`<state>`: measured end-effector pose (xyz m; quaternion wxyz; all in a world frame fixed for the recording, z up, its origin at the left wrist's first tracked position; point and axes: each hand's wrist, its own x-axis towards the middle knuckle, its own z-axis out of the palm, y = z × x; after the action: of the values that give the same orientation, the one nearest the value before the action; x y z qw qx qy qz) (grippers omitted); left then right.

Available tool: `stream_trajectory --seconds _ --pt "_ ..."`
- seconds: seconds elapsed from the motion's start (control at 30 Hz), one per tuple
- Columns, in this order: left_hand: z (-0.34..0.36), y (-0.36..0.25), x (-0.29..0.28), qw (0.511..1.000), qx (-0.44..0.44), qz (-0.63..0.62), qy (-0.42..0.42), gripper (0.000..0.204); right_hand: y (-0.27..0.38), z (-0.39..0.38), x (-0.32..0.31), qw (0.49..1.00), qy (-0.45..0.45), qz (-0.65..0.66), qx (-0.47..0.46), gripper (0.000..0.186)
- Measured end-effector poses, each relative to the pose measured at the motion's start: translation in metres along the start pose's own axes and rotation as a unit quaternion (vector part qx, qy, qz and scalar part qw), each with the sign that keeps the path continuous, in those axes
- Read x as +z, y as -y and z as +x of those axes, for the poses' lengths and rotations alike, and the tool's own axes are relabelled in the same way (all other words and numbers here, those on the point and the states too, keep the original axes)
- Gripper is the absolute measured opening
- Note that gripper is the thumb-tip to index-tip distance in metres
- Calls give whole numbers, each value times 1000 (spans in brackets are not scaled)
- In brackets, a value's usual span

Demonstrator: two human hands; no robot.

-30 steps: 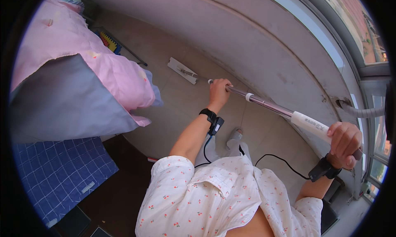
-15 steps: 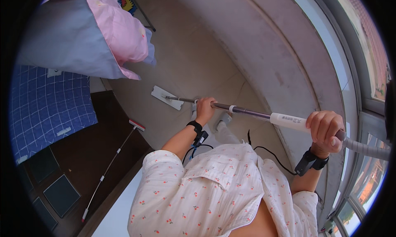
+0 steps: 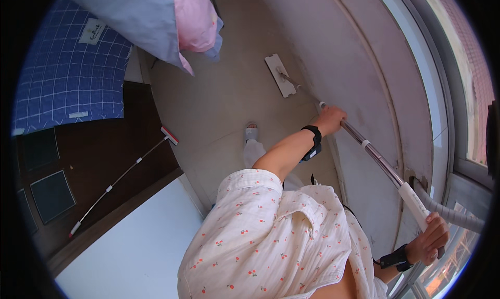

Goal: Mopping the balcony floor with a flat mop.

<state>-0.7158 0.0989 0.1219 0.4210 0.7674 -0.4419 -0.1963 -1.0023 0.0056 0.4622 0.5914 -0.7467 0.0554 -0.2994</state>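
A flat mop with a white rectangular head [image 3: 280,75] and a long metal pole [image 3: 380,161] reaches from the floor up across my right side. My left hand [image 3: 330,121] is wrapped round the pole's lower part, just above a white collar. At the upper end my right hand [image 3: 430,238] grips the white handle [image 3: 414,206] near its dark tip. The mop head lies on the floor ahead of my feet, close to the wall's base. Black bands sit on both wrists.
A pale wall [image 3: 359,64] with windows above runs along the right, with a grey corrugated hose [image 3: 448,213] beside the handle. Blue checked fabric [image 3: 73,75] and pink-grey fabric [image 3: 195,23] hang at left. A red-and-white squeegee [image 3: 169,135] leans by the dark cabinet [image 3: 104,148].
The mop head has swung rightward and farther ahead, toward the wall. My left hand moved right and forward with the pole; my right hand came lower and closer to me.
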Motion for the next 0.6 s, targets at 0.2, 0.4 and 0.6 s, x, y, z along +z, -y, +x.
stream_trajectory --seconds 0.2,0.4,0.6 --pt "-14 -10 -56 996 9 43 79 19 0 27 -11 991 -44 106 -73 40" --pt "-63 -2 -140 999 19 40 -32 10 0 84 39 982 -68 144 -102 34" --pt "-115 57 -240 962 -18 78 -262 11 -4 135 152 967 152 190 -73 34"
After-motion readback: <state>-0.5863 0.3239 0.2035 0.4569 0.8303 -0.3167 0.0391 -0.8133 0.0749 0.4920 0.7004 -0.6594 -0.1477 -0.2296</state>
